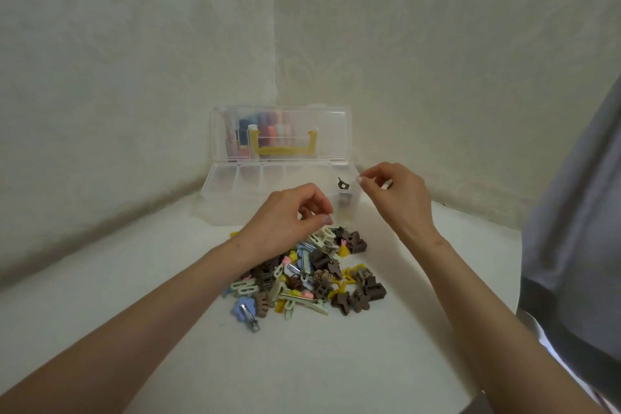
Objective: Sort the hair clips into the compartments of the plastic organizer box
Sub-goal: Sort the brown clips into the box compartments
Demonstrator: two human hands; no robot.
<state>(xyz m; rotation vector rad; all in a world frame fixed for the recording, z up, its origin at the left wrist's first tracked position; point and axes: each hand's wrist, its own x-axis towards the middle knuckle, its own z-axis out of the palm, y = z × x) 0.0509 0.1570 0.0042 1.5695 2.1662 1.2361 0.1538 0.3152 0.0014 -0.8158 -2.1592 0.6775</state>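
A heap of hair clips point(316, 274) in brown, yellow, cream, blue and pink lies on the white table. Behind it stands the clear plastic organizer box point(228, 193), lid up, with a row of compartments. My right hand point(396, 193) hovers over the box's right end, thumb and forefinger slightly parted. A small dark clip point(342, 183) is just left of those fingertips, apart from them, above another dark clip point(344, 202) in the rightmost compartment. My left hand point(285, 218) is over the heap's far edge, fingers curled down; whether it holds a clip is hidden.
The raised lid point(282, 133) has a yellow handle, with coloured items showing through it. The box sits in a corner between two pale walls. A grey cloth point(578, 212) hangs at the right edge. The table's front edge point(470, 403) runs at lower right.
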